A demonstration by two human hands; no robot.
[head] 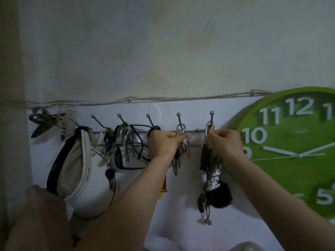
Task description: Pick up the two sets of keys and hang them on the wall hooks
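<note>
A metal hook rail (195, 131) runs along the wall with several ball-tipped hooks. My left hand (163, 144) grips one key set (178, 158), whose ring is looped over the second hook from the right (179, 120). My right hand (225, 143) grips the other key set (210, 165); its carabiner sits on the rightmost hook (211, 117). That set has a black fluffy pompom (220, 195) and small charms dangling below. Both bunches hang down against the wall under my fingers.
A green wall clock (293, 151) hangs just right of my right hand. Left of my left hand the hooks carry sunglasses (126, 160), black cords, other keys and a beige cap (72, 163). Metal clips (41, 120) sit at the rail's far left. A cable (145, 100) runs above.
</note>
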